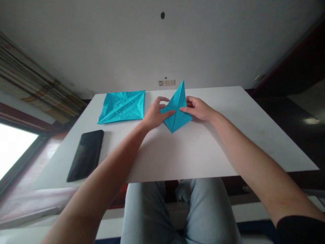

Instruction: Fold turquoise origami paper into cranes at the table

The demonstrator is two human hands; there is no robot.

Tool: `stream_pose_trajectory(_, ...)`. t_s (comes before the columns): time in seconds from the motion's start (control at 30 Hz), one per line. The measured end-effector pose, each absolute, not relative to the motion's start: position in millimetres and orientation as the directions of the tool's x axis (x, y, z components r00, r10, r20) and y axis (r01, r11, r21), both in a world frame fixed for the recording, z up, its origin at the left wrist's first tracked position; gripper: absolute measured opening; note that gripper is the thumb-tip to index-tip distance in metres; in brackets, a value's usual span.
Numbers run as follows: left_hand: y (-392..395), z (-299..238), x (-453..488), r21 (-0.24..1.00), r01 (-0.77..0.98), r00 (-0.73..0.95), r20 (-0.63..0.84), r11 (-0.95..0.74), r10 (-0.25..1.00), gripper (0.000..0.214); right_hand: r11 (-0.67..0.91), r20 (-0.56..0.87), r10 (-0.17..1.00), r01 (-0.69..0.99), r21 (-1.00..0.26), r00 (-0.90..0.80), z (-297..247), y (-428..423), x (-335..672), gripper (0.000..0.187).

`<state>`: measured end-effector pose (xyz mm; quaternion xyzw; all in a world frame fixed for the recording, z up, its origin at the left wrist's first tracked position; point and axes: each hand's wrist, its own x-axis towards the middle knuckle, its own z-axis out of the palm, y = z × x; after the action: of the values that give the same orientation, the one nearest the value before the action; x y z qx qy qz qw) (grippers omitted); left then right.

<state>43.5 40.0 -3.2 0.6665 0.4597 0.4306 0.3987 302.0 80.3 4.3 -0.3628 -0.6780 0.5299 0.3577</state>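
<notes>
1. Across the white table (228, 142), in the head view, a turquoise paper (177, 110) sits between both hands, already folded into a pointed diamond with a central seam.
2. The left hand (154, 113) is spread, resting against its left flap; the right hand (196, 107) has its fingers pressed together at its right edge, any pinch hard to tell.
3. Farther left, a second turquoise sheet (122, 107) lies flat, opened out and densely creased, near a black tablet (85, 156).
</notes>
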Motion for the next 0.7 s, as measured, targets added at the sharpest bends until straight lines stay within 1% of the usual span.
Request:
stream_pose_trajectory(0.07,39,-2,45,0.943,0.243,0.234,0.170,-0.227,0.957,0.064,0.189,0.121,0.870,0.096,-0.977,-0.479,8,77,301,0.067)
stream_pose_trajectory(0.13,39,-1,45,0.946,0.237,0.243,0.163,-0.222,0.956,0.062,0.188,0.127,0.874,0.085,-0.979,-0.470,11,76,301,0.070)
stream_pose_trajectory(0.2,40,-1,45,0.927,0.267,0.210,0.211,-0.263,0.955,0.056,0.181,0.126,0.882,0.079,-0.980,-0.454,13,75,300,0.072)
stream_pose_trajectory(0.23,40,0,44,0.898,0.313,0.172,0.266,-0.309,0.949,0.054,0.182,0.128,0.886,0.080,-0.980,-0.446,14,75,300,0.071)
stream_pose_trajectory(0.27,40,1,43,0.850,0.382,0.130,0.339,-0.363,0.932,0.052,0.187,0.131,0.888,0.086,-0.979,-0.440,14,76,300,0.070)
stream_pose_trajectory(0.33,38,4,41,0.706,0.539,0.087,0.496,-0.459,0.864,0.048,0.212,0.148,0.889,0.104,-0.972,-0.434,16,77,299,0.066)
stream_pose_trajectory(0.4,35,8,40,0.576,0.629,0.129,0.585,-0.522,0.801,0.036,0.251,0.178,0.887,0.120,-0.961,-0.426,18,75,297,0.062)
stream_pose_trajectory(0.43,33,11,41,0.540,0.637,0.169,0.598,-0.550,0.783,0.028,0.271,0.197,0.886,0.124,-0.954,-0.420,20,74,296,0.061)
stream_pose_trajectory(0.5,29,16,44,0.515,0.610,0.240,0.604,-0.602,0.760,0.018,0.304,0.230,0.883,0.126,-0.944,-0.409,22,70,293,0.061)
stream_pose_trajectory(0.53,28,18,46,0.511,0.587,0.273,0.606,-0.628,0.748,0.018,0.317,0.242,0.880,0.124,-0.940,-0.409,24,68,292,0.062)
stream_pose_trajectory(0.63,23,22,51,0.526,0.494,0.346,0.611,-0.692,0.712,0.029,0.359,0.283,0.863,0.115,-0.926,-0.418,28,61,289,0.067)
stream_pose_trajectory(0.7,20,23,53,0.593,0.423,0.365,0.581,-0.685,0.728,0.033,0.391,0.314,0.853,0.111,-0.914,-0.416,31,59,288,0.071)
